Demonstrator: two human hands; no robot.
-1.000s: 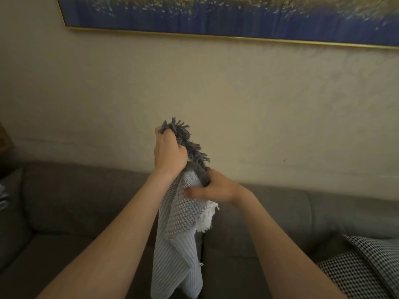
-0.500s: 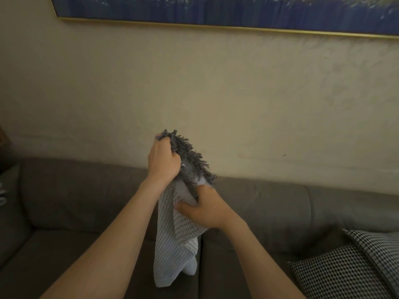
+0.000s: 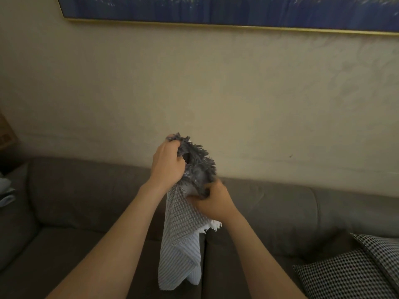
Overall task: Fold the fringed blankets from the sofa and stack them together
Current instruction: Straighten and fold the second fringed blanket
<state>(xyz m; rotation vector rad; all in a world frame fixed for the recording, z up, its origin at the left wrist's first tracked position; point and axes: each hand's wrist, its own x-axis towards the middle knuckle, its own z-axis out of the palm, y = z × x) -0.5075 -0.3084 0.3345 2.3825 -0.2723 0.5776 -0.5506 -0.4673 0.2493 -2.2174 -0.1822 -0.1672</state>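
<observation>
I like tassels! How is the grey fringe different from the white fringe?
The grey fringe is dark and high, gripped by the left hand; the white fringe is pale and lower, under the right hand. The grey fringe is a bigger bunch than the white fringe. Both are tasselled blanket edges.

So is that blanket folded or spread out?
Bunched, not folded: left hand and right hand grip the blanket by its fringed top; the rest hangs loose.

We see bare sofa seat (image 3: pixel 64 255) left of the hanging blanket (image 3: pixel 181 244); checked cushions (image 3: pixel 349 275) fill the right end, the wall (image 3: pixel 194 93) rising behind.
</observation>
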